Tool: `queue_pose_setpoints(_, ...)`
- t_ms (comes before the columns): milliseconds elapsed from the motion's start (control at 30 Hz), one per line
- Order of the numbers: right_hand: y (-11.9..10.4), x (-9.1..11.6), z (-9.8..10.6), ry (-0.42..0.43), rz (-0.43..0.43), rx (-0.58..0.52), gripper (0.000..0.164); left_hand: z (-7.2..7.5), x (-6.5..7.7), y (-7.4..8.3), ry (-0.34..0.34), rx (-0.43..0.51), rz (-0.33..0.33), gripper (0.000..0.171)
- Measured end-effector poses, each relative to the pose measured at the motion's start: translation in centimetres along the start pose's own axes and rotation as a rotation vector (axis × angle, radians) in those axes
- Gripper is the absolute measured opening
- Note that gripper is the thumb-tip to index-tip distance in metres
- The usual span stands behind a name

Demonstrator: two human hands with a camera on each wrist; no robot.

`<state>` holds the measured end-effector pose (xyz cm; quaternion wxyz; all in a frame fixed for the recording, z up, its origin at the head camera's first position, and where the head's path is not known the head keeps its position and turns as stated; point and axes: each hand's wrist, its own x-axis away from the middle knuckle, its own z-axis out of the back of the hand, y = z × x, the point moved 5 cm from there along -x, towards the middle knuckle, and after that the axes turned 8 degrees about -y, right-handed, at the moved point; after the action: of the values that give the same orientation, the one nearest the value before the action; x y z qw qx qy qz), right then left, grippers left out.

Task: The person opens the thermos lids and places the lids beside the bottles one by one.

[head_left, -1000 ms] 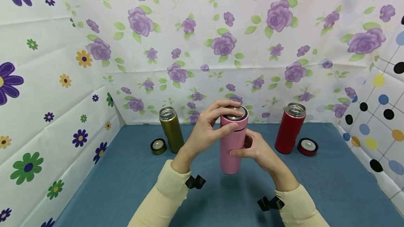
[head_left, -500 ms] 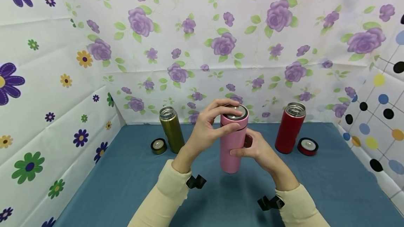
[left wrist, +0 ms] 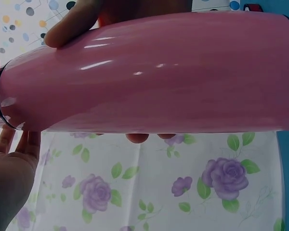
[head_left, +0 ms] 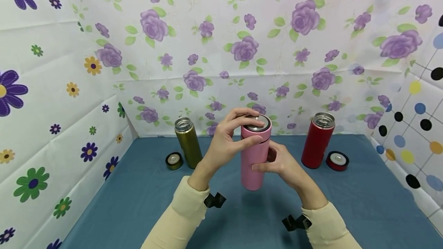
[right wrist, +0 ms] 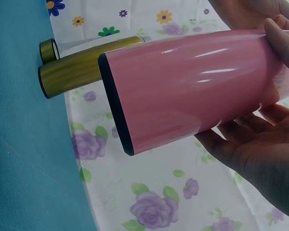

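Note:
A pink thermos flask (head_left: 250, 160) is held nearly upright above the table in the head view. Its pink lid (head_left: 246, 133), with a shiny metal top, sits on the mouth. My left hand (head_left: 224, 137) grips this lid, fingers over the top and thumb along the near side. Lower down, my right hand (head_left: 283, 163) holds the body, its thumb across the front; the other fingers are hidden behind the flask. The right wrist view shows the flask's black base ring (right wrist: 116, 103) off the table. In the left wrist view, the pink body (left wrist: 173, 77) covers most of the picture.
An olive-green flask (head_left: 188, 145) stands open at the left, its lid (head_left: 174, 160) lying beside it. On the right stands an open red flask (head_left: 315, 145) with its lid (head_left: 337, 160) alongside. Patterned cloth walls (head_left: 221, 53) surround the blue table (head_left: 131, 210).
Both hands keep their hold on the pink flask and its lid. The left fingers have shifted very slightly on the lid top; everything else stays in place.

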<state>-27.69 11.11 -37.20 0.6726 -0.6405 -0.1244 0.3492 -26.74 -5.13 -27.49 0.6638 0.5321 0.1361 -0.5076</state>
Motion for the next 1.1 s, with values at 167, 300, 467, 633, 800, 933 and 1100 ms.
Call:
queue_pose_setpoints(167, 0.08, 0.06, 0.08, 0.006, 0.007, 0.000, 0.060, -0.22, 0.02, 0.04, -0.029, 0.034, -0.013, 0.048)
queue_pose_setpoints(300, 0.10, 0.06, 0.05, 0.003, 0.007, 0.004, 0.061, -0.24, 0.01, 0.06, -0.038, 0.066, -0.024, 0.049)
queue_pose_setpoints(467, 0.14, 0.09, -0.06, 0.001, -0.003, 0.006, 0.061, -0.05, 0.08, 0.03, 0.003, 0.031, -0.015, 0.046)
queue_pose_setpoints(633, 0.18, 0.12, -0.01, 0.005, -0.005, 0.008, 0.061, -0.05, 0.11, -0.05, 0.010, 0.020, -0.013, 0.046)
queue_pose_setpoints(800, 0.22, 0.14, 0.07, 0.007, -0.003, 0.007, 0.061, -0.27, 0.06, -0.03, -0.035, 0.068, -0.019, 0.048)
queue_pose_setpoints(933, 0.24, 0.11, 0.10, 0.004, 0.002, 0.007, 0.060, -0.27, 0.03, -0.05, -0.043, 0.091, -0.021, 0.047)
queue_pose_setpoints(1100, 0.16, 0.02, 0.06, 0.007, 0.003, 0.015, 0.061, -0.07, -0.05, 0.09, 0.015, 0.045, -0.040, 0.044)
